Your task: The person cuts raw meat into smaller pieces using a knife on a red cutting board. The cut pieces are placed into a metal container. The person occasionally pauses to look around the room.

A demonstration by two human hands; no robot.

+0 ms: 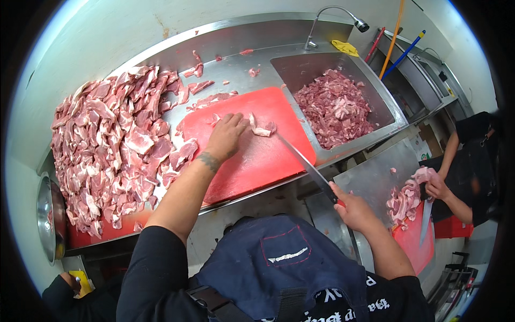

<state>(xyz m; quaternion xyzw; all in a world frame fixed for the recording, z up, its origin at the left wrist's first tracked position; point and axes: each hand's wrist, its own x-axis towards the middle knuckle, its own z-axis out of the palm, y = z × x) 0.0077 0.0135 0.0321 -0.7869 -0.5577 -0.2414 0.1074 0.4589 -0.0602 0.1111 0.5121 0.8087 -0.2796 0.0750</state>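
A red cutting board lies on the steel counter before me. My left hand rests palm down on its upper left part, fingers towards a small piece of raw meat at its far side; whether it grips anything is hidden. Just right of these fingers lie several cut strips of raw meat. My right hand is closed around the red handle of a long knife, at the board's right side. The blade points up and left, its tip close to the strips. A large pile of raw meat slices covers the counter to the left.
Cut meat fills much of the sink basin at the right, below a faucet and a yellow cloth. A steel bowl stands far left. At the right a co-worker handles meat and a knife; another person's hand shows lower left.
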